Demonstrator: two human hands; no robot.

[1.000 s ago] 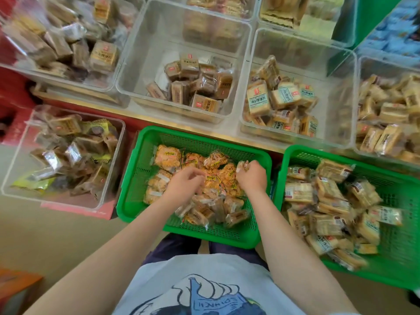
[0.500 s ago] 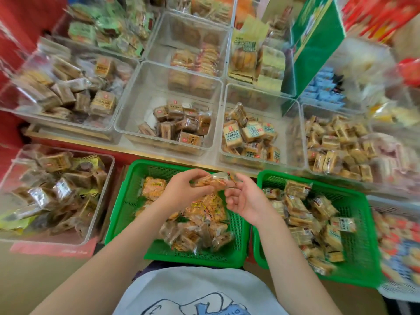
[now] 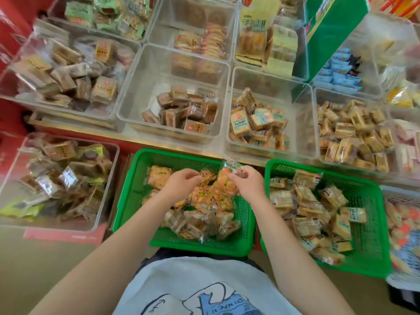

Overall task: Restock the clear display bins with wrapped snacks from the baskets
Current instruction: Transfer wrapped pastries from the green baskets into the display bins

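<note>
Fingers (image 3: 236, 176) of right hand (image 3: 248, 185) pinch one wrapped snack (image 3: 231, 167); left hand (image 3: 181, 185) fingers curl around another snack (image 3: 208, 176) above green basket (image 3: 134, 201).

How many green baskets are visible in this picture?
2: one green basket under the hands, another green basket to its right. More may be out of view.

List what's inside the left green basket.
The left green basket holds orange wrapped snacks and clear-wrapped brown ones; both hands cover the pile's middle, and its lower layers are hidden.
</note>
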